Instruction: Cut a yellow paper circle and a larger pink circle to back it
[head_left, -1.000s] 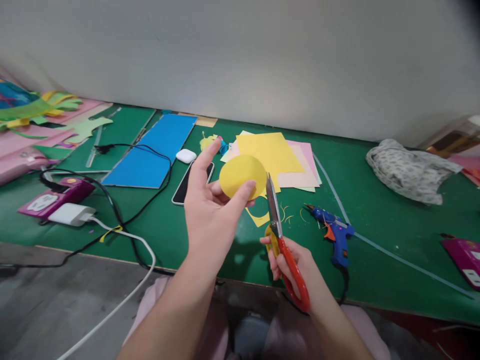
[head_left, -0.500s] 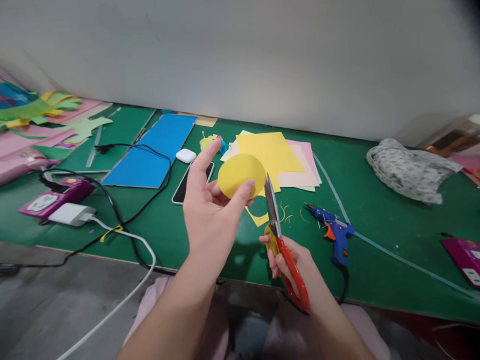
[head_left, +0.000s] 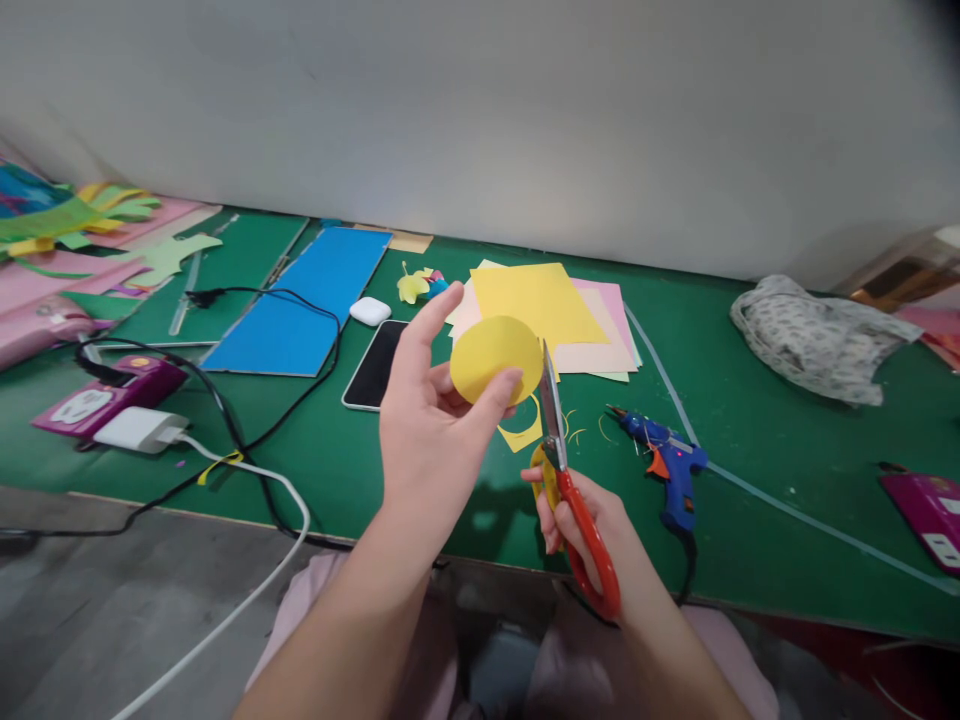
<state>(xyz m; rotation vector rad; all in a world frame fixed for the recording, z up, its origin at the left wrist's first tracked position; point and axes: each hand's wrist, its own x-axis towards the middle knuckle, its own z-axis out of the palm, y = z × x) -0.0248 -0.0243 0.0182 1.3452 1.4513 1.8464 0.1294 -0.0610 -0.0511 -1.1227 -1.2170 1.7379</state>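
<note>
Between thumb and fingers, my left hand (head_left: 435, 430) pinches a round yellow paper disc (head_left: 491, 355), its index finger raised. My right hand (head_left: 585, 525) grips a pair of scissors (head_left: 553, 420) with one red and one yellow handle. The blades point up and lie close against the disc's right edge; whether they touch it I cannot tell. Beneath the disc on the table are a yellow paper offcut (head_left: 523, 437) with a round cutout and several thin yellow trimmings (head_left: 576, 436). Behind it lies a stack of coloured paper (head_left: 544, 300), yellow on top.
A blue glue gun (head_left: 679, 470) lies on the green table (head_left: 780, 480) at right, beyond it a patterned cloth bundle (head_left: 814, 340). Leftward are a phone (head_left: 369, 372), a white case (head_left: 370, 311), a blue board (head_left: 300, 310), and a purple power strip (head_left: 112, 400) with trailing cables.
My left hand has carried the yellow disc slightly right and down. The scissors have shifted a little to the right, their blades now closer to the disc's edge.
</note>
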